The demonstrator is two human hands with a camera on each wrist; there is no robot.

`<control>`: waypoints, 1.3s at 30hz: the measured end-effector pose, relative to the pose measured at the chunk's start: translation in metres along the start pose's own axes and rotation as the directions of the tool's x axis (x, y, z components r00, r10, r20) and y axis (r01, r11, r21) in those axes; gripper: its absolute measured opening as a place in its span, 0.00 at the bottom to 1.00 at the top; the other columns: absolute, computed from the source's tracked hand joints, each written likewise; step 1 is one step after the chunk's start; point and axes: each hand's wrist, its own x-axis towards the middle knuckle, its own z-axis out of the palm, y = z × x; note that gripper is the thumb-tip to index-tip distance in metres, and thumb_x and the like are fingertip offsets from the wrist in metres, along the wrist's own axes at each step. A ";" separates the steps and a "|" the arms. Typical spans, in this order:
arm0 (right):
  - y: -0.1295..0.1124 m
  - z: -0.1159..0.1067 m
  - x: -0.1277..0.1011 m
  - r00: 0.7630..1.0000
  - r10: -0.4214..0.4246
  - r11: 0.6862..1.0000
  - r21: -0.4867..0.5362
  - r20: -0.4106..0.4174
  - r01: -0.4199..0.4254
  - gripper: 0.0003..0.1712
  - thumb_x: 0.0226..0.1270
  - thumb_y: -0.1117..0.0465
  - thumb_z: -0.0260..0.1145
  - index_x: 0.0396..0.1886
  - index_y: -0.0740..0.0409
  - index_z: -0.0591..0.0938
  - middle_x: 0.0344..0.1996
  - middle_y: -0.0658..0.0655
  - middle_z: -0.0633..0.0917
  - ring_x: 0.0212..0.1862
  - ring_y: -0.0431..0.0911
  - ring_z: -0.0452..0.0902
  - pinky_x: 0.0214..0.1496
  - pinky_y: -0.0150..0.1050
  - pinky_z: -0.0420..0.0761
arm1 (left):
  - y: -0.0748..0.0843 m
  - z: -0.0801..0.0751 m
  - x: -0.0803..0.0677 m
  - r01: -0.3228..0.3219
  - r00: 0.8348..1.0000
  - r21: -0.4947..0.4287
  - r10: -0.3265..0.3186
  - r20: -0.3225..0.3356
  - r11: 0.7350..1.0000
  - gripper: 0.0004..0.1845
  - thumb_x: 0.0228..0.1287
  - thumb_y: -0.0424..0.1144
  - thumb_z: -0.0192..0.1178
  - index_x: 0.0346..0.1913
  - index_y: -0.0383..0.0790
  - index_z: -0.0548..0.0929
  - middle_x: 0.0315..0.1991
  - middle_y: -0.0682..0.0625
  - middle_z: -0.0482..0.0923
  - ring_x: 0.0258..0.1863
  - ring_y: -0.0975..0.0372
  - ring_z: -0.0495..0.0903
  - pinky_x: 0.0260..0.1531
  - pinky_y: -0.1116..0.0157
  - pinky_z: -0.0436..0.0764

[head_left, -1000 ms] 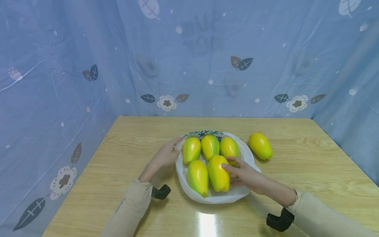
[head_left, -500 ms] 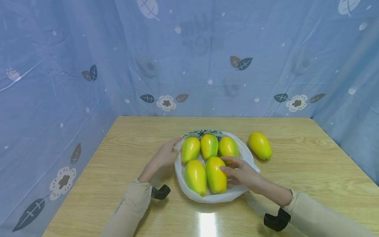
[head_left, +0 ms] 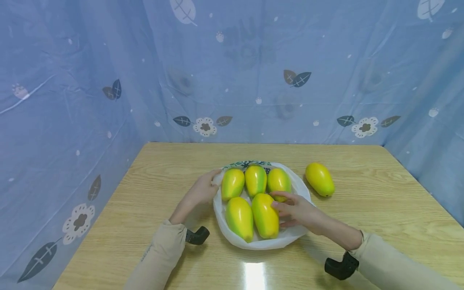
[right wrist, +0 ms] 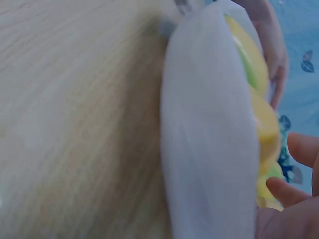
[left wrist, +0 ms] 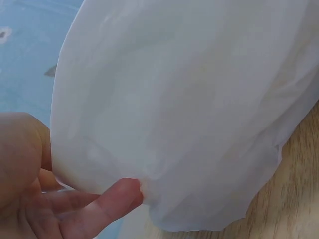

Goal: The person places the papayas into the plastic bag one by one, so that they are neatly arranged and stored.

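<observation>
Five yellow-green plastic papayas (head_left: 255,199) lie packed in a thin white plastic bag (head_left: 259,241) on the pale wooden table (head_left: 152,181); a sixth yellow papaya (head_left: 319,179) sits on bare wood, well apart to the outer side of the right hand (head_left: 295,209).

That right hand has its fingers loosely bent over the near right fruit in the bag (head_left: 265,215), fingertips touching its skin; they cover it without closing round it, so I judge this a light steadying touch and not a firm hold. The right wrist view shows only the bag wall (right wrist: 209,149) and two fingertips (right wrist: 284,191) beside it.

On the far side of the fruit from that touch, the left hand (head_left: 201,191) pinches the bag's rim. The left wrist view shows the thumb (left wrist: 107,201) pressed against the film (left wrist: 174,109), which stands up taut above it.

The step in hand looks like settling this fruit while the bag is kept open. To do it well, the left pinch should keep the rim raised so nothing rolls out, while the right hand presses gently toward the neighbouring fruit. The film is thin, so I would avoid tugging it.
</observation>
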 end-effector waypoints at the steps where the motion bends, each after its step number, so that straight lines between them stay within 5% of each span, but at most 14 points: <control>1: -0.001 -0.002 -0.001 1.000 0.002 1.000 0.000 -0.004 -0.002 0.37 0.68 0.51 0.61 0.71 0.62 0.61 0.62 0.73 0.67 0.50 0.55 0.77 0.45 0.49 0.81 | 0.000 0.000 0.000 0.005 1.000 0.002 -0.005 0.001 1.000 0.32 0.62 0.27 0.45 0.71 0.38 0.61 0.54 0.38 0.74 0.11 0.65 0.63 0.13 0.70 0.68; 10: -0.012 -0.037 -0.009 0.999 -0.033 0.999 -0.034 -0.020 0.033 0.34 0.72 0.52 0.55 0.69 0.68 0.60 0.49 0.68 0.77 0.47 0.57 0.78 0.43 0.46 0.82 | 0.003 -0.002 -0.001 0.002 1.000 0.014 -0.002 0.010 1.000 0.31 0.62 0.26 0.46 0.71 0.35 0.61 0.65 0.36 0.65 0.11 0.65 0.61 0.14 0.69 0.67; 23: -0.017 -0.092 -0.010 0.991 -0.093 0.996 0.007 -0.093 0.094 0.38 0.75 0.49 0.51 0.71 0.69 0.52 0.50 0.65 0.74 0.48 0.49 0.77 0.48 0.44 0.80 | 0.005 -0.001 -0.002 0.009 1.000 0.025 -0.009 -0.003 1.000 0.32 0.60 0.25 0.46 0.70 0.34 0.62 0.66 0.35 0.64 0.17 0.62 0.67 0.17 0.68 0.69; 30: -0.011 -0.126 -0.006 0.971 -0.129 0.990 -0.085 -0.200 0.114 0.42 0.75 0.45 0.47 0.72 0.72 0.48 0.56 0.69 0.70 0.48 0.44 0.77 0.49 0.41 0.79 | 0.004 0.000 -0.001 0.022 1.000 0.024 -0.022 0.002 0.999 0.32 0.60 0.25 0.46 0.70 0.34 0.62 0.67 0.36 0.63 0.19 0.61 0.69 0.16 0.69 0.69; 36: 0.000 -0.142 0.000 0.914 -0.160 0.967 -0.243 -0.373 0.070 0.41 0.74 0.44 0.46 0.71 0.72 0.52 0.64 0.77 0.59 0.61 0.65 0.63 0.52 0.46 0.77 | 0.003 0.001 -0.002 -0.003 1.000 0.043 0.003 -0.001 0.999 0.32 0.58 0.23 0.46 0.69 0.31 0.62 0.67 0.35 0.63 0.34 0.54 0.75 0.18 0.68 0.71; 39: 0.004 -0.149 0.005 0.930 -0.133 0.947 -0.321 -0.341 0.018 0.44 0.74 0.42 0.46 0.72 0.72 0.49 0.66 0.80 0.54 0.64 0.71 0.55 0.56 0.55 0.72 | 0.003 0.001 -0.002 -0.004 1.000 0.049 0.005 -0.012 0.999 0.33 0.57 0.23 0.47 0.69 0.31 0.63 0.67 0.36 0.63 0.44 0.52 0.74 0.27 0.66 0.75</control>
